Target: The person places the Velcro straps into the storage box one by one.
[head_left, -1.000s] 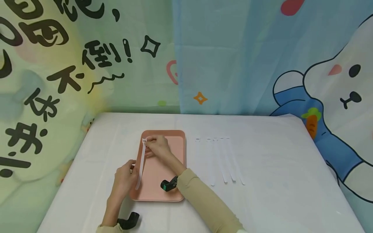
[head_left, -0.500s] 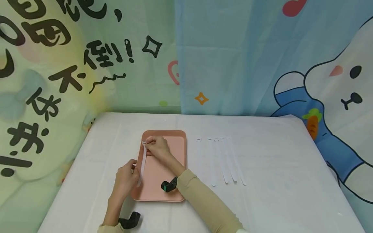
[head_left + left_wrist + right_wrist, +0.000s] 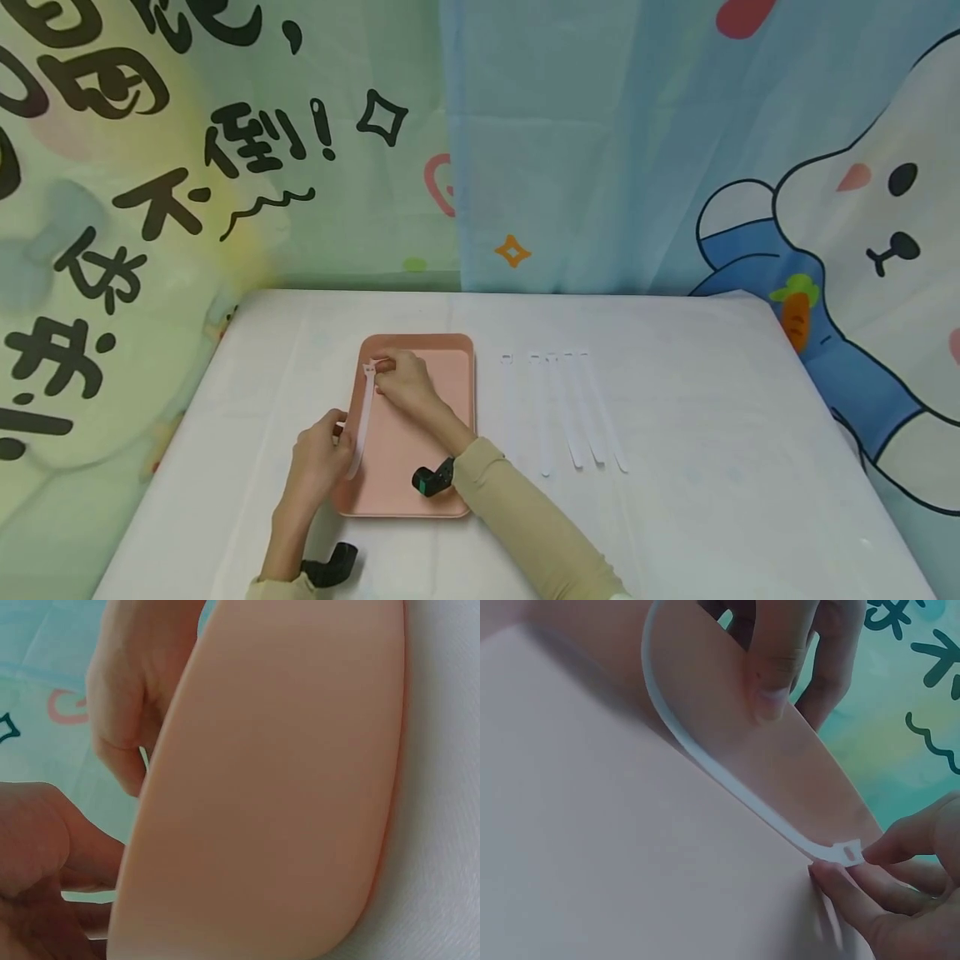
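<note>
A narrow white strip (image 3: 727, 778) with a small slotted end (image 3: 847, 853) runs along the inner left wall of the pink tray (image 3: 405, 500). My right hand (image 3: 405, 379) pinches that slotted end between thumb and fingers, near the tray's far left corner. My left hand (image 3: 321, 458) grips the tray's left rim, thumb (image 3: 772, 682) on the inside wall and other fingers behind it. In the left wrist view, the outside of the tray wall (image 3: 255, 780) fills the middle, hiding the strip.
Several more white strips (image 3: 570, 417) lie side by side on the white tabletop (image 3: 712, 433), right of the tray. A printed curtain (image 3: 555, 150) hangs behind the table. Black wrist cameras (image 3: 330, 567) sit on both wrists.
The strip's slotted end has turned slightly in my right fingers, and a small piece now points right. My left hand stays on the rim. The head view has shifted a little.
</note>
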Demonstrator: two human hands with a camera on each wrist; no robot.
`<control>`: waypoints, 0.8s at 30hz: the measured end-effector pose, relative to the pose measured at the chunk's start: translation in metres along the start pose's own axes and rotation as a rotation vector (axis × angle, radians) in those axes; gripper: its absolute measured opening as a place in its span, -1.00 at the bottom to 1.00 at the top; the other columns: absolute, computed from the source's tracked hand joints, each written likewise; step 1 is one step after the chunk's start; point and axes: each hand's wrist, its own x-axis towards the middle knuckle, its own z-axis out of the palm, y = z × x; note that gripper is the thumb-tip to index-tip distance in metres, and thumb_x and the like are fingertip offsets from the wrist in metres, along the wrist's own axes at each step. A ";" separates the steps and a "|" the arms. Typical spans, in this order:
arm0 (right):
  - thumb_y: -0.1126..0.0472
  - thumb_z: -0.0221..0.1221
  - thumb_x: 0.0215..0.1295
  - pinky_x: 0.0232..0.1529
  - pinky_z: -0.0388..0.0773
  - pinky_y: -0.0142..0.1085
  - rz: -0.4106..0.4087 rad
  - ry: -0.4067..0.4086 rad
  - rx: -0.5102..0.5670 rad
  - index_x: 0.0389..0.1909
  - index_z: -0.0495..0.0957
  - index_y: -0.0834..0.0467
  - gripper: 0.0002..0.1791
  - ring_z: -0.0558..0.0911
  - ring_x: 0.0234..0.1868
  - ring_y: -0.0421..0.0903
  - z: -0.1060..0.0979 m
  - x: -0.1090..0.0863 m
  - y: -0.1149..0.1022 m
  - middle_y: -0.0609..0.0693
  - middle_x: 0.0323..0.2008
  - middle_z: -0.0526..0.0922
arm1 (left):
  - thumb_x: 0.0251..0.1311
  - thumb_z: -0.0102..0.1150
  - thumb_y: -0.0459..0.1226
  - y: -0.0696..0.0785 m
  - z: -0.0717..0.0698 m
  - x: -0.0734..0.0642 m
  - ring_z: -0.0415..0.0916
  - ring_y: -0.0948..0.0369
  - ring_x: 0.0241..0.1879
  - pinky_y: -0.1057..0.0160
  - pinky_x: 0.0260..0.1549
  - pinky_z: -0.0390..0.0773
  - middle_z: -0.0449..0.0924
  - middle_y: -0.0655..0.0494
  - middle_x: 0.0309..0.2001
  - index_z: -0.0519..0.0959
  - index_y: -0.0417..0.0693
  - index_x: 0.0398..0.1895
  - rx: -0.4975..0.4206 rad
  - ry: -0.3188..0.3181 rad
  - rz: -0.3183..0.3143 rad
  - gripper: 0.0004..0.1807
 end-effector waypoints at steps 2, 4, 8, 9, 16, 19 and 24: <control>0.47 0.12 0.27 -0.30 0.67 -0.37 -0.004 0.004 -0.023 0.21 0.61 0.26 -0.53 0.77 -0.27 -0.10 -0.002 -0.001 -0.001 0.20 0.04 0.73 | 0.27 0.06 -0.42 0.001 0.000 0.000 0.62 0.02 -0.44 0.13 -0.49 0.52 0.72 -0.26 -0.27 0.61 -0.36 0.05 0.001 -0.002 -0.006 -0.68; 0.45 0.12 0.27 -0.21 0.68 -0.33 -0.012 0.013 -0.077 0.23 0.60 0.24 -0.52 0.78 -0.13 -0.05 -0.004 -0.002 -0.001 0.18 0.07 0.73 | 0.28 0.05 -0.42 0.001 0.000 0.000 0.60 0.04 -0.45 0.14 -0.50 0.51 0.72 -0.25 -0.28 0.60 -0.37 0.06 0.000 -0.006 -0.004 -0.67; 0.38 0.14 0.30 0.05 0.65 -0.23 -0.040 0.012 -0.168 0.28 0.57 0.20 -0.50 0.71 0.14 0.02 -0.009 -0.005 -0.004 0.15 0.15 0.70 | 0.28 0.05 -0.41 0.001 0.000 0.000 0.60 0.04 -0.45 0.13 -0.50 0.51 0.72 -0.24 -0.29 0.60 -0.37 0.06 0.000 -0.007 -0.001 -0.67; 0.37 0.14 0.30 0.09 0.63 -0.21 -0.046 0.001 -0.170 0.29 0.56 0.20 -0.49 0.68 0.18 0.04 -0.010 -0.007 -0.006 0.15 0.17 0.69 | 0.28 0.05 -0.41 0.000 0.000 0.000 0.60 0.04 -0.45 0.13 -0.50 0.51 0.72 -0.24 -0.29 0.60 -0.37 0.06 -0.002 -0.008 -0.004 -0.67; 0.34 0.18 0.32 0.07 0.64 -0.20 -0.052 -0.078 -0.139 0.33 0.52 0.21 -0.47 0.68 0.18 0.10 -0.030 -0.023 -0.017 0.16 0.23 0.64 | 0.27 0.05 -0.42 0.000 0.002 -0.003 0.64 -0.01 -0.42 0.11 -0.49 0.54 0.72 -0.25 -0.29 0.59 -0.38 0.03 -0.008 -0.012 -0.016 -0.69; 0.34 0.18 0.37 0.03 0.65 -0.21 -0.060 -0.073 -0.126 0.32 0.53 0.19 -0.51 0.70 0.15 0.09 -0.040 -0.030 -0.021 0.15 0.23 0.64 | 0.27 0.05 -0.42 0.002 0.002 -0.003 0.66 -0.05 -0.39 0.08 -0.47 0.55 0.72 -0.27 -0.28 0.59 -0.38 0.03 -0.004 -0.010 -0.012 -0.69; 0.34 0.17 0.40 -0.07 0.68 -0.24 -0.053 -0.032 -0.061 0.25 0.60 0.19 -0.59 0.75 0.03 0.07 -0.059 -0.040 -0.026 0.14 0.19 0.67 | 0.27 0.04 -0.41 0.004 0.001 -0.002 0.65 -0.08 -0.37 0.04 -0.46 0.55 0.72 -0.29 -0.26 0.58 -0.39 0.06 0.003 -0.016 -0.007 -0.67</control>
